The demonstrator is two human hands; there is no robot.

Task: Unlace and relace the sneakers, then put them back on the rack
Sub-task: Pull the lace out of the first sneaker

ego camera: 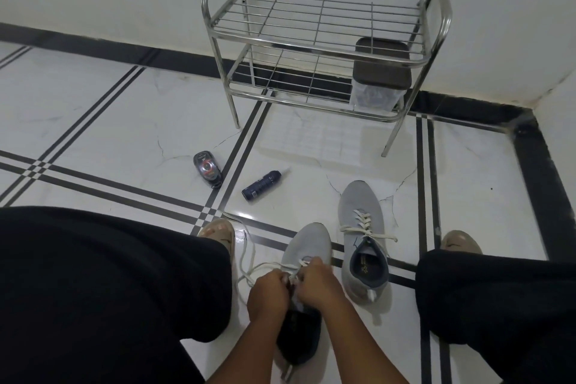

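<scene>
Both your hands are on the near sneaker (307, 246), which sits on the floor (124, 121) between your knees, toe pointing away toward the rack (314, 40). Your left hand (269, 293) and right hand (321, 282) meet over the eyelet area, knuckles nearly touching. Fingers on both are curled tight and appear to be pinching the white lace (265, 266) right at the tongue; the fingertips are hidden behind the knuckles, so I can't tell which eyelet.

Lace state: one crossing shows just ahead of your fingers, near the toe. A long loose run loops out to the left of your left hand and trails up across the tile toward your left foot (218, 234).

The near sneaker is light grey knit, dark lining at the collar, heel toward you and partly covered by your forearms.

The second sneaker (363, 243) stands just to the right, not touching the first, toe also away from you. Same grey knit, dark blue lining, white lace crossed through all rows, ends lying loose to either side.

The rack is chrome wire, two tiers, against the wall. A clear container with a dark lid (378, 84) sits on the lower tier at the right.

On the floor left of the sneakers: a dark spray bottle (261, 184) lying on its side, and a small black polish case (207, 167) further left.
</scene>
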